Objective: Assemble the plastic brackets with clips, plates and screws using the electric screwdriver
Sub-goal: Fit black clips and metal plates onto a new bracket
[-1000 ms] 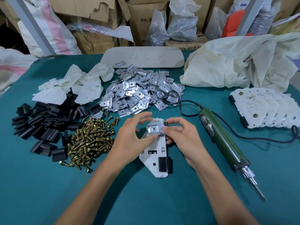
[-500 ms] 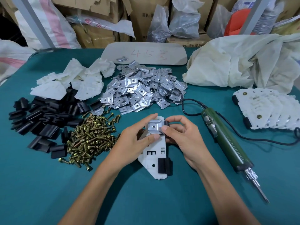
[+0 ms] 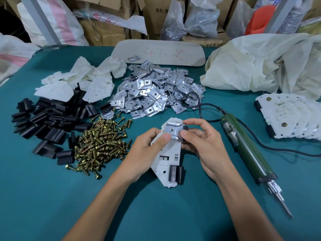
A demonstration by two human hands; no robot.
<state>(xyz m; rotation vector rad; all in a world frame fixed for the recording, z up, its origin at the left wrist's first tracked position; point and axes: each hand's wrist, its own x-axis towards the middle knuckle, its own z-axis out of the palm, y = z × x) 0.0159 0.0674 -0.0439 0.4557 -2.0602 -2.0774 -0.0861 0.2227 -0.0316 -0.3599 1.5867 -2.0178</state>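
Note:
A white plastic bracket (image 3: pixel 166 164) lies in front of me on the teal table, with a black clip (image 3: pixel 175 174) on its near right edge. A metal plate (image 3: pixel 173 130) sits on its far end. My left hand (image 3: pixel 144 153) grips the bracket from the left, thumb pressing the plate. My right hand (image 3: pixel 205 145) pinches the plate's right side, where a second black clip shows. The green electric screwdriver (image 3: pixel 246 148) lies untouched to the right, its bit pointing toward me.
Heaps lie at the left and back: brass screws (image 3: pixel 102 143), black clips (image 3: pixel 45 122), white brackets (image 3: pixel 83 80), metal plates (image 3: pixel 156 91). Finished brackets (image 3: pixel 291 115) are stacked at the right, under a cream cloth (image 3: pixel 260 63). The screwdriver cable (image 3: pixel 196 108) loops behind my hands.
Both hands stay on the bracket and plate. My left fingers have curled closer against the bracket, and the thumb has slid onto the plate's lower edge.

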